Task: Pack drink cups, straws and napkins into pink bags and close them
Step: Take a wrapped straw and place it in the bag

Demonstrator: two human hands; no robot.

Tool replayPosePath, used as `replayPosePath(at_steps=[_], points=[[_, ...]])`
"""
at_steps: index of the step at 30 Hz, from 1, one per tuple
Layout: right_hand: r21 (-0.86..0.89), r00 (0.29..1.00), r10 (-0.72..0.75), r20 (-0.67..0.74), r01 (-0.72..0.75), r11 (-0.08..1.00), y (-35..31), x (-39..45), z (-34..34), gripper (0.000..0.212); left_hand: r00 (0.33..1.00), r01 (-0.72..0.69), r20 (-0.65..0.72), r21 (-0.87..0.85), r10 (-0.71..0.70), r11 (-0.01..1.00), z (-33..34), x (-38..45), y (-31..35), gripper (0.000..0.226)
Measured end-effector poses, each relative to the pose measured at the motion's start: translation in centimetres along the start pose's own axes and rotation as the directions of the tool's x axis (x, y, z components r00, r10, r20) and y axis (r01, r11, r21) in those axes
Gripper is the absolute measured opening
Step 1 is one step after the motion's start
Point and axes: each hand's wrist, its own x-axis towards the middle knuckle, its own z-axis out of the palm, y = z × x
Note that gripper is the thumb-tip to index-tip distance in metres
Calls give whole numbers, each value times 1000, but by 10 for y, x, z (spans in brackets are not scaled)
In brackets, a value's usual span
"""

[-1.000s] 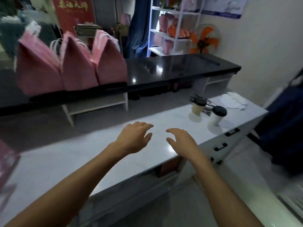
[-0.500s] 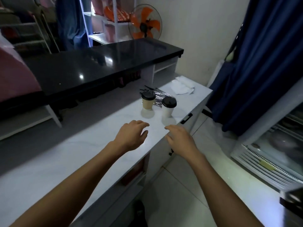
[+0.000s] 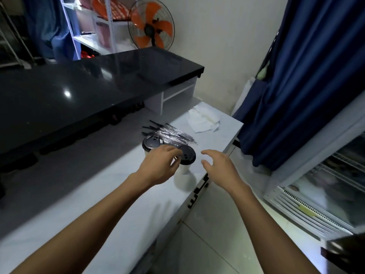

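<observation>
Two paper cups with black lids stand on the white counter [image 3: 98,204]. The near cup [image 3: 186,157] is white; the far cup [image 3: 151,143] stands just behind my left hand. My left hand [image 3: 162,163] hovers over both cups with curled fingers, its fingertips at the near cup's lid, holding nothing. My right hand [image 3: 219,165] is open to the right of the near cup, a little apart from it. A pile of wrapped black straws [image 3: 173,134] lies behind the cups. White napkins [image 3: 203,118] lie at the counter's far end. No pink bag is in view.
A black countertop [image 3: 88,86] runs along the left behind the white counter. An orange fan [image 3: 151,26] and white shelves [image 3: 94,26] stand at the back. A blue curtain [image 3: 306,76] hangs on the right above a glass-door fridge [image 3: 325,184]. Tiled floor lies below.
My view has swung right and moved closer, and the pink bags on the black counter have left it. Both hands have come forward to the cups, the left now over them.
</observation>
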Motion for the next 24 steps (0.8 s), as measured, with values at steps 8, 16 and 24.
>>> replayPosePath(at_steps=[8, 16, 24], points=[[19, 996, -61, 63, 60, 998, 31, 119, 5, 39, 994, 109, -9, 54, -109, 993, 14, 78, -34, 28], [-21, 935, -272, 230, 284, 959, 46, 254, 41, 37, 942, 332, 9, 129, -336, 934, 36, 150, -64, 37], [-38, 812, -440, 383, 490, 871, 33, 330, 108, 11, 813, 576, -22, 171, -582, 799, 43, 153, -87, 38]])
